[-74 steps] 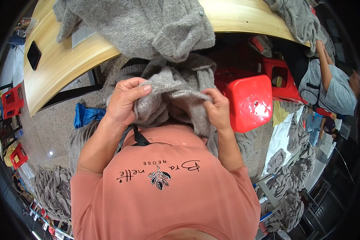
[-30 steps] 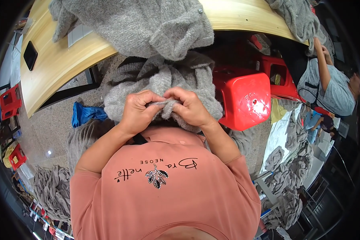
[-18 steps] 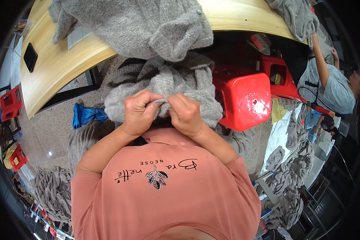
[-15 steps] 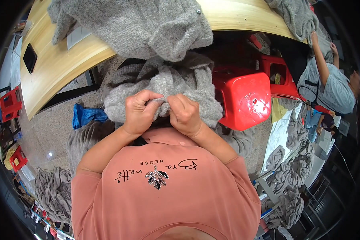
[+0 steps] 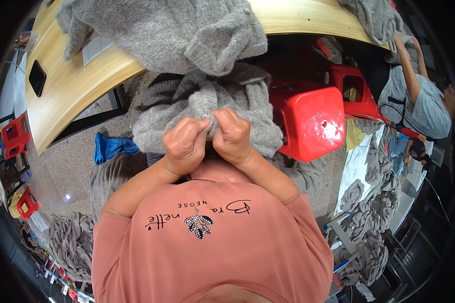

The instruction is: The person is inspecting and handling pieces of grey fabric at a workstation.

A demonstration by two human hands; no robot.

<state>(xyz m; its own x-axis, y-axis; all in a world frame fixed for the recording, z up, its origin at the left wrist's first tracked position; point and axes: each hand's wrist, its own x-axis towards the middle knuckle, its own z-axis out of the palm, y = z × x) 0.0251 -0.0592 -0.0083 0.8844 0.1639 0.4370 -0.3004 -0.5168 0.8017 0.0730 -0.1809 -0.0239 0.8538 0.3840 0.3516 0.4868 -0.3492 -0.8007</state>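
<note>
A grey knitted garment [image 5: 156, 123] lies bunched over my lap. My left hand [image 5: 185, 144] is closed, pinching a bit of its knit edge between thumb and fingers. Close beside it, my right hand [image 5: 232, 134] is closed on the same edge, the two sets of fingertips almost meeting. A small shiny spot shows at the left fingertips; I cannot make out what it is. More grey knitwear [image 5: 167, 35] covers the table edge just beyond my hands, with a small round sparkling button [image 5: 247, 11] on it.
The wooden table [image 5: 86, 83] curves across the far side, a black phone [image 5: 37, 78] on its left. A red stool [image 5: 316, 123] stands at my right. Grey knit piles lie on both sides, and a blue bag [image 5: 114, 146] is on the floor. Another person [image 5: 414, 101] handles knitwear at far right.
My left hand has turned, its fingers now curled more tightly, and sits slightly lower and to the right. My right hand has moved up a little. Both still pinch the knit.
</note>
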